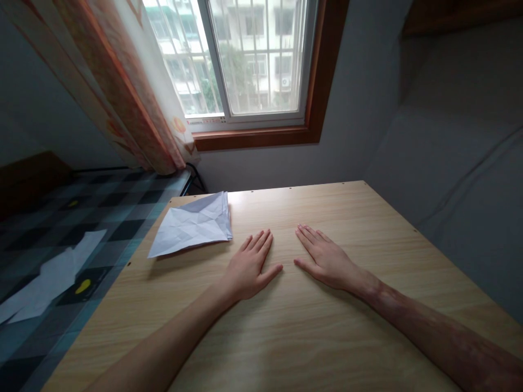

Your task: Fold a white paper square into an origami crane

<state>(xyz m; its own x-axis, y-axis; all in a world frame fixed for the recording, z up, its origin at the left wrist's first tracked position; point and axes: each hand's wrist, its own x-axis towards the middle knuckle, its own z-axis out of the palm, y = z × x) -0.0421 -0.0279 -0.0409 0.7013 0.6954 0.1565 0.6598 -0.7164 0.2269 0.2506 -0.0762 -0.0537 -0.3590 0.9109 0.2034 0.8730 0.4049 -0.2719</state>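
Observation:
My left hand (250,267) lies flat, palm down, on the wooden table (261,337), its thumb pointing inward. Across a small gap, my right hand (322,257) rests palm down on the same surface with its thumb turned toward the left one. Neither holds anything. Just beyond and to the left of my left hand is a stack of creased white paper sheets (194,223), its left corner near the table's left edge. The paper and my left hand are apart.
A bed with a checked cover (134,209) stands along the left side, with white paper pieces (53,280) lying on it. Behind the table are a barred window (261,60) and an orange patterned curtain (118,81). A grey wall (461,141) borders the right side.

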